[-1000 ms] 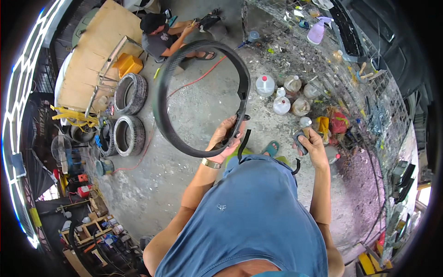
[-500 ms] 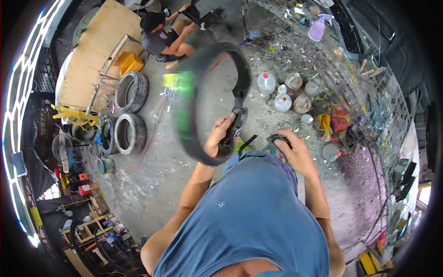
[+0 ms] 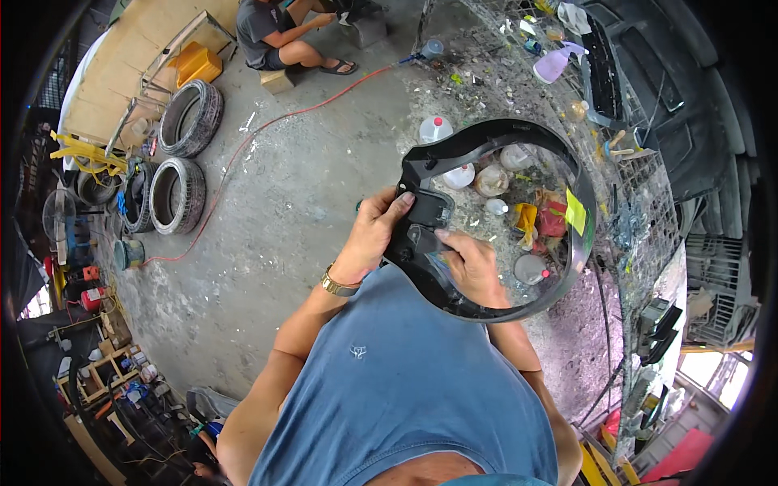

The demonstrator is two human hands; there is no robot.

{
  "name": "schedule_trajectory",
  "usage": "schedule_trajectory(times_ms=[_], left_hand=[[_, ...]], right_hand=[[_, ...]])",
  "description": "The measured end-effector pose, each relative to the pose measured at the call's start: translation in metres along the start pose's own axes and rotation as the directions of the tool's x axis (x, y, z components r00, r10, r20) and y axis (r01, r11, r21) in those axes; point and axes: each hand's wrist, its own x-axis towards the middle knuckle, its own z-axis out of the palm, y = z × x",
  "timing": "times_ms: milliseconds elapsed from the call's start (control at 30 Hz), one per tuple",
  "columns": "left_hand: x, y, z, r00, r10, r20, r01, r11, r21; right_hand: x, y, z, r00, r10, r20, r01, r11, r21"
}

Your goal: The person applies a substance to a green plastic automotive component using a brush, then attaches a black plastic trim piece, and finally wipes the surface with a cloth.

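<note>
A large black ring-shaped plastic part, with a yellow-green sticker on its right side, is held up in front of my body. My left hand is closed on its left edge, the thumb resting beside a dark rounded pad. Below that pad, my right hand is at the part's inner bracket, index finger and thumb against it. The ring's lower rim crosses in front of my right wrist. Some right fingers are hidden, so whether they hold a smaller thing as well I cannot make out.
Bottles and jugs stand on the floor behind the ring. Tyres lie at the left, near a red hose. Another person sits at the far side. Black panels line the right, and a purple spray bottle stands far right.
The ring-shaped part has swung from the left over to the right and is turned round. My right hand, earlier apart with a small black piece, has come to the bracket.
</note>
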Motion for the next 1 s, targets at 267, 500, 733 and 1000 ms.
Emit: schedule_trajectory(times_ms=[267, 500, 733, 1000], left_hand=[[0.003, -0.010, 0.005, 0.989, 0.128, -0.068, -0.124, 0.990, 0.064], [0.006, -0.019, 0.005, 0.992, 0.087, -0.094, -0.080, 0.994, 0.079], [0.013, -0.022, 0.007, 0.990, 0.101, -0.102, -0.088, 0.989, 0.122], [0.015, -0.022, 0.009, 0.992, 0.069, -0.104, -0.057, 0.992, 0.117]], right_hand=[[-0.008, 0.008, 0.002, 0.999, -0.049, -0.010, 0.048, 0.998, -0.043], [-0.010, 0.011, 0.001, 0.997, 0.033, -0.070, -0.038, 0.997, -0.070], [-0.001, 0.007, -0.006, 0.923, 0.305, -0.233, -0.261, 0.944, 0.201], [-0.003, 0.029, -0.001, 0.993, -0.012, -0.116, -0.008, 0.986, -0.164]])
